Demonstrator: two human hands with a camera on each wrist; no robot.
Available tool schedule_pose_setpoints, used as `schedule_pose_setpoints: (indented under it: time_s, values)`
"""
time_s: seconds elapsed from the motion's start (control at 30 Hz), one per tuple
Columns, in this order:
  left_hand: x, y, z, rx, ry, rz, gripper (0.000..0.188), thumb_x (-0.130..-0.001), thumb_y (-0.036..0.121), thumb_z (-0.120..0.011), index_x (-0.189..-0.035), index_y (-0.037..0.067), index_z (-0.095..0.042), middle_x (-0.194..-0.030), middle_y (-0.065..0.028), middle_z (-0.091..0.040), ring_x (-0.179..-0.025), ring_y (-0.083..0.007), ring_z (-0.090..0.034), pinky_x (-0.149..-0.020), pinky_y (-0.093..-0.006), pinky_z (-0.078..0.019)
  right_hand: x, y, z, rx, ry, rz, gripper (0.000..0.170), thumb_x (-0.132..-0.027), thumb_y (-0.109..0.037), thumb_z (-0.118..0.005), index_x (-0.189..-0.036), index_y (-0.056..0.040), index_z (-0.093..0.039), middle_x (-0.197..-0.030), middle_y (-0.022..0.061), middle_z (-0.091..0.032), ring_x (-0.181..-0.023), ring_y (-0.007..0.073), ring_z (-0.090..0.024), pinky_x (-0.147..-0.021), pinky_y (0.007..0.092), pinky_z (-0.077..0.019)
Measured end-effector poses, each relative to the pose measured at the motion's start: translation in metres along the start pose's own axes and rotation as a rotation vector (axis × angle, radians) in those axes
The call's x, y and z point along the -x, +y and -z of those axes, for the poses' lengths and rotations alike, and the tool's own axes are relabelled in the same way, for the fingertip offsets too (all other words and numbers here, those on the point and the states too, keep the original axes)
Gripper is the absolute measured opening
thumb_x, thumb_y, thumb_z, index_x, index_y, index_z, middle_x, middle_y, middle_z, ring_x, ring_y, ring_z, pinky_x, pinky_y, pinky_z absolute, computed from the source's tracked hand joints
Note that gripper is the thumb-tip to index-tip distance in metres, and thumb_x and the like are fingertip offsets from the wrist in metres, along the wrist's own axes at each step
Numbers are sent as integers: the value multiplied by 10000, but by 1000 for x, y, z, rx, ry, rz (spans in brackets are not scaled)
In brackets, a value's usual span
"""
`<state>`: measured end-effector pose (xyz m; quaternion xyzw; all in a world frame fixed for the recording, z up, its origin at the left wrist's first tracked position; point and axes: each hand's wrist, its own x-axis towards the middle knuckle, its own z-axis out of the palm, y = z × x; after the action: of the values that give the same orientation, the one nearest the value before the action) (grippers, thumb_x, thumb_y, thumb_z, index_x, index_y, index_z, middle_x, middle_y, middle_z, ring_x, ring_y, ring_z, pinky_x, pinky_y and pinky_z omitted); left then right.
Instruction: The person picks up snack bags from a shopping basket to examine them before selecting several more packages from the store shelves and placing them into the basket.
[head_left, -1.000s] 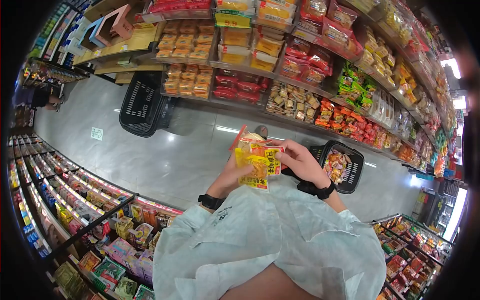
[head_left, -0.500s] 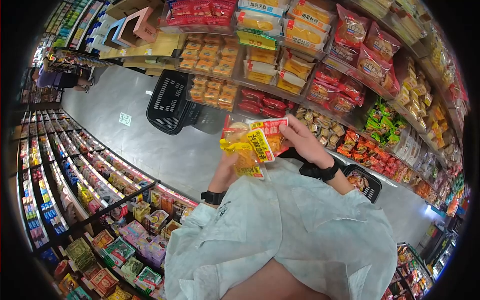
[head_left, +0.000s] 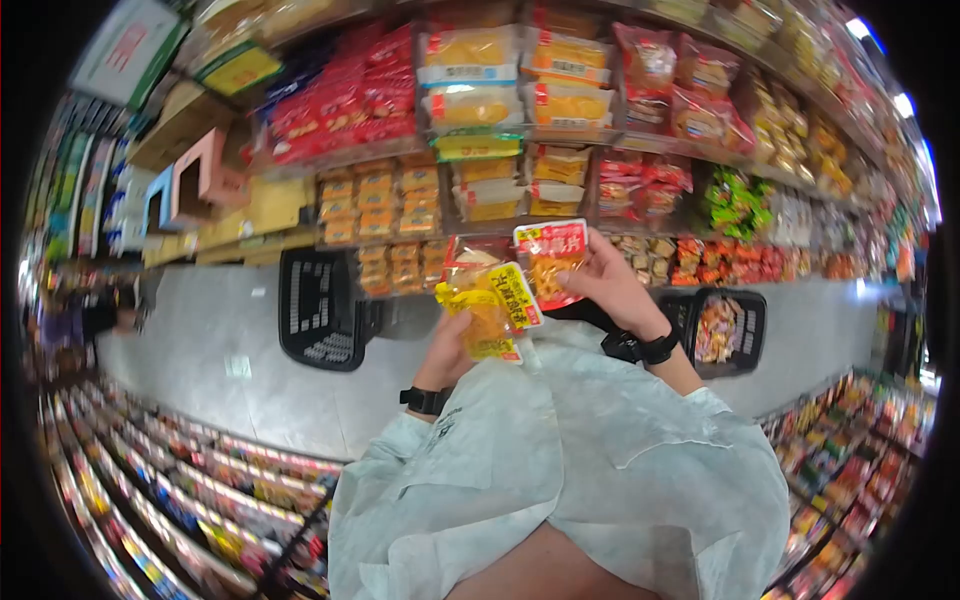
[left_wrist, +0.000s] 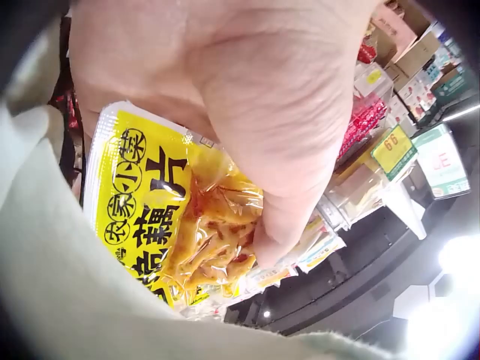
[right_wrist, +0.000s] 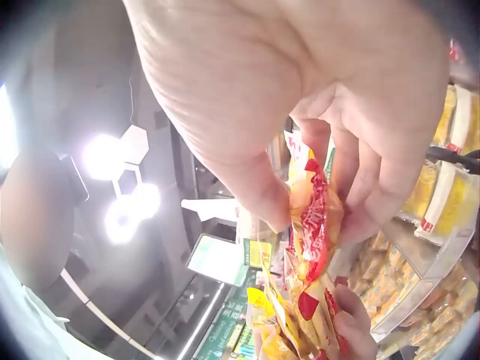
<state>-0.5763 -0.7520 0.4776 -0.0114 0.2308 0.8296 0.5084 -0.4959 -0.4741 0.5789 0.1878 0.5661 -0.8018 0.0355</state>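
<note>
In the head view my left hand (head_left: 450, 340) holds a yellow snack packet (head_left: 510, 297) in front of my shirt. Another packet with a red top edge (head_left: 474, 250) sticks out behind it. The left wrist view shows the thumb pressing on the yellow packet (left_wrist: 217, 240), whose window shows orange-brown lotus root slices. My right hand (head_left: 618, 295) pinches a red snack packet (head_left: 550, 262) by its right side, close beside the yellow one. Seen edge-on in the right wrist view, the red packet (right_wrist: 313, 225) sits between thumb and fingers, with the other packets just below it.
Shelves of packaged snacks (head_left: 470, 75) rise ahead. A black basket (head_left: 322, 310) stands on the floor at left; a second basket (head_left: 757, 335) holding several packets is at right. More racks (head_left: 190, 470) flank me, and a person (head_left: 95, 320) is at far left.
The red packet, earlier overlapped by the yellow one, has moved up and right in my right hand and now shows its front. My view has turned toward the shelves.
</note>
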Motion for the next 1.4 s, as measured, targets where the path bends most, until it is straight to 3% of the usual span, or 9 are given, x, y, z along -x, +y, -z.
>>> schedule_pose_setpoints:
  time_s: [0.1,0.3,0.47,0.7,0.77,1.03,1.17,1.2,1.4]
  values:
    - [0,35,15,-76,6,115,643,-1056,202,-610,-1623,107,-322,-1573,-138,-514,-1422,-332,-546,-1185,-547,-459,12,11,-31,-63,51,6,559,-960,66,-702,-1461,-46,-481,-1350,47,-660,-1195,130,-655,-994,303,-554]
    - [-1,66,60,-55,-68,418,628,-1048,171,-630,-1602,82,-350,-1548,-125,-536,-1402,-315,-567,-1161,-527,-489,67,36,-67,-58,396,-11,571,-973,84,-664,-1497,-37,-471,-1360,60,-665,-1227,149,-650,-1046,318,-537]
    - [-18,59,54,-112,-151,625,630,-1054,172,-626,-1607,65,-343,-1543,-123,-538,-1396,-295,-572,-1157,-507,-493,129,44,-82,-93,696,-31,470,-988,48,-650,-1432,-21,-512,-1329,80,-695,-1214,159,-668,-1033,324,-536]
    - [-21,26,27,-152,-330,810,639,-1051,186,-639,-1606,44,-355,-1531,-120,-552,-1396,-279,-566,-1171,-459,-472,183,82,-96,-244,827,22,418,-1034,-12,-590,-1445,-4,-511,-1322,71,-698,-1213,140,-661,-1045,299,-511]
    - [-16,16,25,-210,-327,829,622,-1054,189,-637,-1600,46,-374,-1524,-113,-564,-1380,-267,-580,-1166,-444,-475,196,91,-100,-280,855,69,348,-1042,-25,-571,-1389,-16,-545,-1251,42,-704,-1127,115,-665,-994,282,-516]
    - [12,-67,-32,-402,-361,925,602,-1067,197,-619,-1598,53,-374,-1524,-108,-564,-1382,-258,-580,-1157,-448,-487,317,162,-78,-371,909,198,304,-1049,-38,-579,-1351,-37,-541,-1191,21,-680,-1065,95,-647,-935,273,-523]
    - [38,-144,-70,-470,-404,969,605,-1078,204,-599,-1609,61,-346,-1545,-107,-539,-1397,-259,-567,-1165,-460,-479,402,199,-68,-445,987,202,310,-1064,-65,-582,-1369,-42,-527,-1242,44,-660,-1092,121,-654,-927,303,-578]
    - [46,-168,-74,-475,-404,973,604,-1080,209,-596,-1610,63,-343,-1546,-106,-536,-1398,-259,-565,-1168,-459,-476,426,207,-65,-459,987,207,334,-1074,-83,-578,-1396,-42,-501,-1285,69,-644,-1136,164,-669,-921,346,-627]
    - [89,-291,-121,-585,-444,1084,593,-1090,235,-578,-1607,58,-347,-1541,-102,-533,-1393,-254,-567,-1166,-444,-471,544,240,-56,-523,1116,298,378,-1080,-96,-576,-1434,-31,-462,-1319,100,-641,-1147,204,-693,-836,374,-670]
